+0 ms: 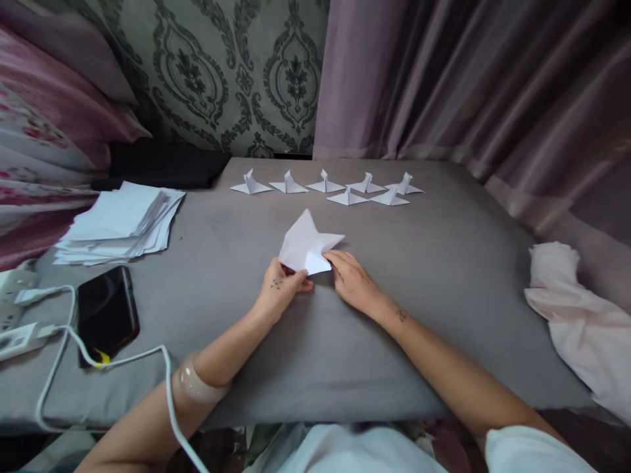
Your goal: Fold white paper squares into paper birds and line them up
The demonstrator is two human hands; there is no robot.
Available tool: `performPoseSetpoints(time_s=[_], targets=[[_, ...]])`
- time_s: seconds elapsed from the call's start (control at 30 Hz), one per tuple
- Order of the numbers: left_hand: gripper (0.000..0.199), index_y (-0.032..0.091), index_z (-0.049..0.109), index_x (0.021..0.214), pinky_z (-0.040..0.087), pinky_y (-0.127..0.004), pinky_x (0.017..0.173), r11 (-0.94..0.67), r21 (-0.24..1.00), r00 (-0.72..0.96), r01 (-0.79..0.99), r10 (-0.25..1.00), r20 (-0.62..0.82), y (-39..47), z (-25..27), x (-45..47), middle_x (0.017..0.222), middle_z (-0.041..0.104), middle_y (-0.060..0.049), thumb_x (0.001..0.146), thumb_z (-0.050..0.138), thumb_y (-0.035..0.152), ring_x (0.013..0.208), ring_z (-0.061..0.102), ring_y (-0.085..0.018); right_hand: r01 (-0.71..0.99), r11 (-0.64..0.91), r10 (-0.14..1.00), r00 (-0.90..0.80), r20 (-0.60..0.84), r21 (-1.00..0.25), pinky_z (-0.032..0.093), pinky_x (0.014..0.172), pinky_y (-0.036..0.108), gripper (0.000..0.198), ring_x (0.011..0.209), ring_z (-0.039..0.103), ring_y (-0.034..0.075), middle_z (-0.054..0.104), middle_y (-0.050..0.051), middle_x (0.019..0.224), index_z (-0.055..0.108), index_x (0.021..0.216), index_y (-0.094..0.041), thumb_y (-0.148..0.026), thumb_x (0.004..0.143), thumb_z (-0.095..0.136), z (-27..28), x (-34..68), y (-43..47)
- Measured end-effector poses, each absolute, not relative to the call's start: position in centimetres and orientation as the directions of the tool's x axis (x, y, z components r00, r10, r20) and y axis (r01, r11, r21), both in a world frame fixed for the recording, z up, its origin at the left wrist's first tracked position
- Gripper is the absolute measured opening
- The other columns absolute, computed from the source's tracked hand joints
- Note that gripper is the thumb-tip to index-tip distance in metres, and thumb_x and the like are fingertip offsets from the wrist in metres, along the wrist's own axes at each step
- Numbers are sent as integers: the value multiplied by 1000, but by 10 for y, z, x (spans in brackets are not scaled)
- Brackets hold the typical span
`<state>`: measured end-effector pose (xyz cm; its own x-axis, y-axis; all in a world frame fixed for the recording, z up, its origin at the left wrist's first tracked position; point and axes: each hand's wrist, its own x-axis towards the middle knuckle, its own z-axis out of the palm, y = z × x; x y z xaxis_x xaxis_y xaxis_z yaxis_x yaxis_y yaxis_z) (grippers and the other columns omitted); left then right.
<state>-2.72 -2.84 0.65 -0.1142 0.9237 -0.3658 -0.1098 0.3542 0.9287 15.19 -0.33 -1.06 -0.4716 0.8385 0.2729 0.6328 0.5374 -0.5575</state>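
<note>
A partly folded sheet of white paper (302, 238) is held up between my two hands, just above the grey cloth. Its points stick out at the top and to the right, and a small flap is folded over near the bottom. My left hand (283, 287) pinches the lower left edge, thumb in front and fingers behind. On the right edge, my right hand (351, 279) has its fingers closed on the paper; part of its grip is hidden. Beyond them stand several finished-looking folded paper figures (325, 182) with upright necks and flat wings, in two rows.
A stack of white paper (118, 220) lies at the left. Nearer are a dark phone (107, 312), a power strip (14, 295) and a white cable (142, 355) that crosses by my left arm. Pale cloth (572, 309) lies at the right edge; curtains (394, 79) hang behind.
</note>
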Motion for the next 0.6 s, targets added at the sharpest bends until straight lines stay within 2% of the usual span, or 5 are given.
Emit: performPoseSetpoints(time_s=[0.13,0.3,0.4,0.5,0.6], targets=[[40,15,53,90,41,-22,39,392,893,-30,221,918,-396,-46,12,-41,59,56,2,71,74,43,43,52,-11,627,599,786,-581,213,-499,42,100,39,52,116,50,22,63,11,122,63,113,-16,6,73,41,-11,160,15],[69,16,46,115,52,-33,64,113,771,-314,627,942,117,-63,6,-72,98,57,-7,67,76,54,78,60,-19,658,618,774,-604,190,-429,40,98,38,43,113,50,22,62,10,119,62,110,-18,2,77,42,-7,163,18],[66,17,39,134,45,-48,93,-161,467,-68,869,898,435,-63,6,-75,132,46,-19,79,68,39,117,50,-32,704,568,818,-539,200,-426,41,95,36,39,108,52,23,63,11,113,57,113,-15,-3,79,43,-7,159,17],[55,21,38,139,27,-52,108,-346,193,249,918,883,398,-52,9,-69,143,45,-16,87,55,23,134,35,-34,729,551,832,-517,200,-406,42,93,36,43,107,52,23,62,11,113,54,119,-15,-4,78,45,-5,154,17],[54,19,39,140,26,-50,105,-351,166,274,922,891,362,-34,11,-66,128,58,-15,88,52,20,122,46,-31,742,546,836,-515,192,-389,41,92,36,40,104,53,23,62,10,111,55,121,-17,-9,82,49,-3,148,17]])
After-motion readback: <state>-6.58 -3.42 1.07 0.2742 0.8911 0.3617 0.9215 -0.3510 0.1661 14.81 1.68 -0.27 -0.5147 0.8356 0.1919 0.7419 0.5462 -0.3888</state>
